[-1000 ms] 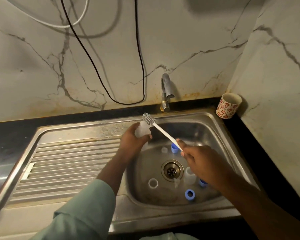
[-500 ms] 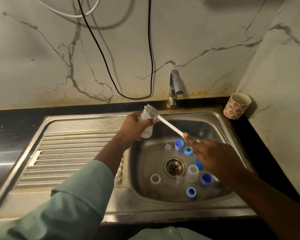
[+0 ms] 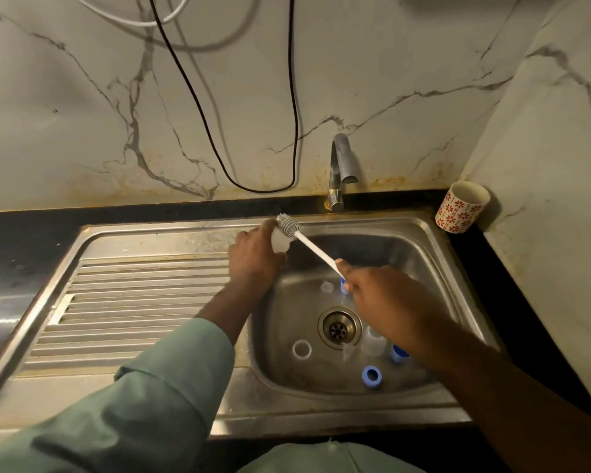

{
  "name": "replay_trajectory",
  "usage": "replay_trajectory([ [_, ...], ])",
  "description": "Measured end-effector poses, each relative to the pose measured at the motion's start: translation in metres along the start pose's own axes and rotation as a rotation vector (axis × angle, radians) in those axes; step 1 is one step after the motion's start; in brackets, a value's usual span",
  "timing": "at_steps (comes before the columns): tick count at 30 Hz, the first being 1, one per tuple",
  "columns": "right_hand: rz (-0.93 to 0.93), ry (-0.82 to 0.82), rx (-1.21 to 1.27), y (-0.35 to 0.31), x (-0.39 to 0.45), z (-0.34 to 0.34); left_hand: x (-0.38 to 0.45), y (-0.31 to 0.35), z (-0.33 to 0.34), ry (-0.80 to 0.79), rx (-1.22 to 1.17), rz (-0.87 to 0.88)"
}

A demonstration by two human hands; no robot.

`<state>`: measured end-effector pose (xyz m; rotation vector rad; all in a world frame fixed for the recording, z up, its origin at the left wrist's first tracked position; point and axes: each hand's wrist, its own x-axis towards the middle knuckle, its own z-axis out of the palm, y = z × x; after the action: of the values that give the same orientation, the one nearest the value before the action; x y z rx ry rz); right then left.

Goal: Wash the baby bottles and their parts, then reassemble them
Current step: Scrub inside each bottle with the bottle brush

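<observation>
My left hand [image 3: 253, 256] grips a clear baby bottle [image 3: 279, 241] at the back left corner of the sink basin [image 3: 440, 268]. My right hand [image 3: 386, 295] holds the white handle of a bottle brush [image 3: 306, 243], whose grey bristle head lies against the bottle's top. On the basin floor lie bottle parts: a white ring [image 3: 301, 348], a blue ring [image 3: 371, 376], a clear bottle [image 3: 373, 343], a blue cap [image 3: 398, 353], a small clear piece [image 3: 326, 286] and another blue part [image 3: 344, 289] partly hidden by my right hand.
A steel tap [image 3: 342, 165] stands behind the basin, with no water seen running. The ribbed drainboard [image 3: 133, 302] lies to the left. A red-flowered cup [image 3: 462, 207] sits on the dark counter at the back right. Cables hang on the marble wall.
Both hands stay at the back left of the basin with bottle and brush; the brush head has shifted slightly along the bottle's top. The camera view drifted a little.
</observation>
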<state>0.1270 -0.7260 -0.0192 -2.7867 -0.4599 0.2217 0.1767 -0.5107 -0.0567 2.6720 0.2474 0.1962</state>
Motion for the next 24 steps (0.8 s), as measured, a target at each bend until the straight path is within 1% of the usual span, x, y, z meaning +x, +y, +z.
replay_trajectory([
  [3, -0.002, -0.032, -0.008, -0.001, -0.01, -0.001, 0.006, -0.009, -0.003, 0.044, 0.04, -0.015],
  [7, 0.031, -0.019, -0.071, -0.02, 0.001, -0.005, 0.003, -0.002, 0.005, -0.027, 0.119, 0.029],
  [12, 0.026, -0.003, -0.118, -0.021, -0.007, 0.001, 0.004, -0.006, 0.009, 0.014, 0.093, 0.031],
  [15, 0.046, -0.031, -0.149, -0.031, 0.005, -0.003, 0.002, -0.002, 0.012, -0.028, 0.121, 0.025],
  [17, 0.025, -0.002, -0.169, -0.032, 0.002, -0.001, 0.002, -0.004, 0.014, -0.022, 0.116, 0.015],
  [19, 0.024, 0.028, -0.204, -0.033, 0.0, 0.0, 0.0, -0.002, 0.016, -0.02, 0.136, 0.073],
  [21, 0.063, 0.014, -0.227, -0.037, 0.007, -0.005, -0.003, 0.005, 0.02, -0.021, 0.178, 0.141],
  [22, 0.072, -0.007, -0.233, -0.039, 0.008, -0.007, -0.005, 0.007, 0.022, -0.02, 0.187, 0.15],
  [24, 0.043, 0.016, -0.257, -0.037, 0.004, -0.009, -0.003, 0.006, 0.022, 0.0, 0.174, 0.119],
])
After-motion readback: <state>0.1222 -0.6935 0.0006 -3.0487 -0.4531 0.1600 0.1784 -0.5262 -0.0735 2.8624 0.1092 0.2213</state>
